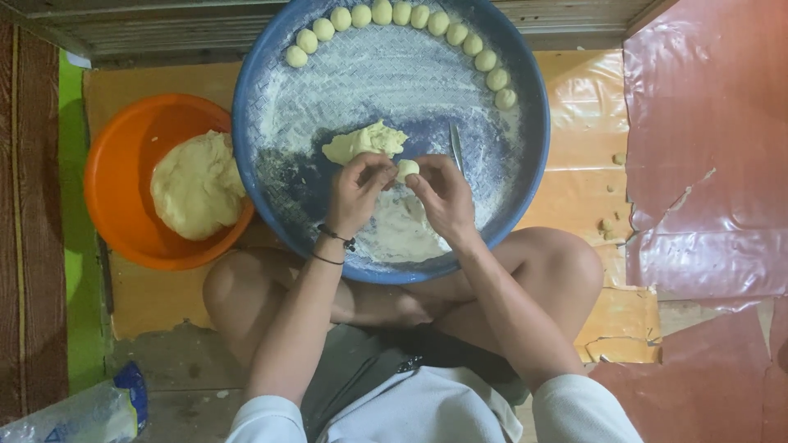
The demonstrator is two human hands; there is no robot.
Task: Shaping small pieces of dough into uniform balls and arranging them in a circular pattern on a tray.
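Observation:
My left hand [356, 190] and my right hand [443, 194] meet over a big blue floured basin [264, 98], both pinching a small pale dough ball [407, 169] between the fingertips. Just beyond the hands lies a flat lump of yellow dough [364, 141]. Several finished dough balls [401, 14] line the basin's far rim in an arc. A knife [456, 148] rests on the flour to the right of my right hand. A dark cord bracelet circles my left wrist.
An orange bowl [123, 176] at the left holds a large mound of dough [197, 185]. My crossed legs sit under the basin's near edge. Orange and red plastic sheets cover the floor; a plastic bag [90, 413] lies at lower left.

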